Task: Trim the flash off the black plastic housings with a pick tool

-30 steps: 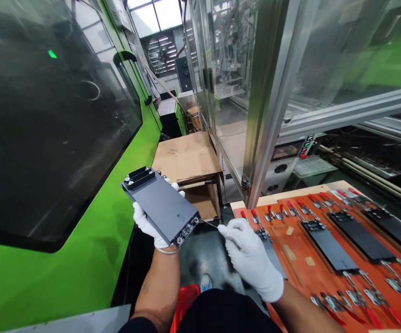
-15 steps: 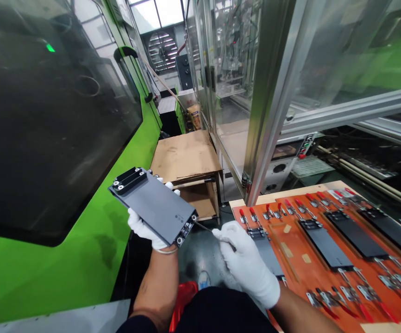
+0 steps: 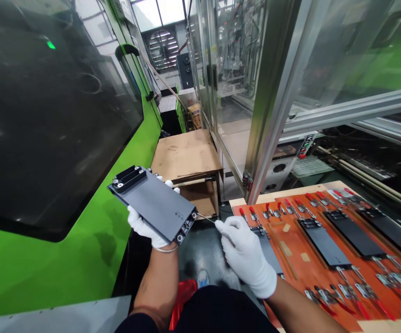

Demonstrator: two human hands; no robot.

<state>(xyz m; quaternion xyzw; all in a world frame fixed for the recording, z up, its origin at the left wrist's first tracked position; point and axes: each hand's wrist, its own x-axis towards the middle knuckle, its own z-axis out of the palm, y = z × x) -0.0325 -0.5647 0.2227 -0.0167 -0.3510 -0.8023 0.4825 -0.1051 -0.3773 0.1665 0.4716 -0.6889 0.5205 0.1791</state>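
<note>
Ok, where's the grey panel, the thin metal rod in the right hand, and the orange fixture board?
grey panel [image 3: 153,208], head view, on its flat face.
thin metal rod [image 3: 205,218], head view, on its exposed shaft.
orange fixture board [image 3: 292,277], head view, on its bare surface.

TEXT: none legible | small mark [image 3: 178,214] on grey panel [image 3: 152,208]: too small | printed bag [image 3: 195,115]: blurred

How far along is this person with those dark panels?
Looks done: dark panels already lie on the orange board, among red-handled toggle clamps. In hand: the gloved left hand holds another panel, while the gloved right hand holds a thin metal pick to its end fitting. Left: that panel is off the board; any others aren't visible.
</note>
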